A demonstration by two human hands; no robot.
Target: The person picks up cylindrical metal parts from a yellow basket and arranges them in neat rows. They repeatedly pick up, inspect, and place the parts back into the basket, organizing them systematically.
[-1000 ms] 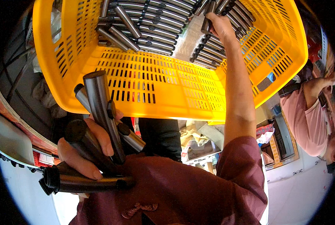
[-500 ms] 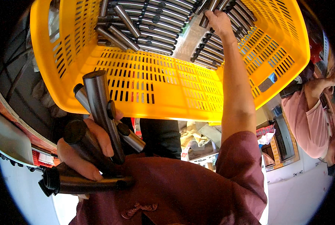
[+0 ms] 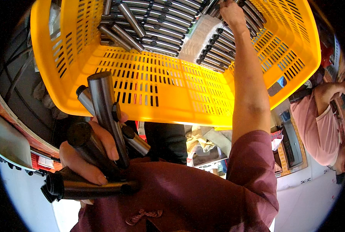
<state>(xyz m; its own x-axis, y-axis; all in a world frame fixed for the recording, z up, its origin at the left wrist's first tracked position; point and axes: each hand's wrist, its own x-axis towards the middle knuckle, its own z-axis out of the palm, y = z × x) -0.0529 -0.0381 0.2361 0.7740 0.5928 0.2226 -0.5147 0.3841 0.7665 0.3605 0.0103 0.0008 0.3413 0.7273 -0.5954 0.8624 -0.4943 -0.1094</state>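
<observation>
My left hand (image 3: 76, 160) is closed around a bunch of several dark cylindrical tubes (image 3: 104, 106), fanned out at different angles in front of my chest. One lower tube (image 3: 93, 189) shows a threaded black end. My right hand (image 3: 233, 16) reaches into a yellow slatted plastic basket (image 3: 176, 110), its fingers bent down onto the tubes at the far right. The fingertips are partly hidden near the top edge, so what they pinch is unclear. Inside the basket, shiny tubes (image 3: 162, 27) lie in stacked rows, with a few loose tubes (image 3: 126, 36) slanting on top at the left.
A pale flat strip (image 3: 197, 38) separates two groups of tubes in the basket. Another person in a pink top (image 3: 315, 123) is at the right. Beneath the basket's near rim lies a yellowish crumpled cloth or bag (image 3: 199, 140). A pale tray (image 3: 12, 145) stands at the left.
My right hand has moved slightly farther in and to the right over the tubes, uncovering more of the pale strip. My left hand still holds its bunch, nearly unmoved.
</observation>
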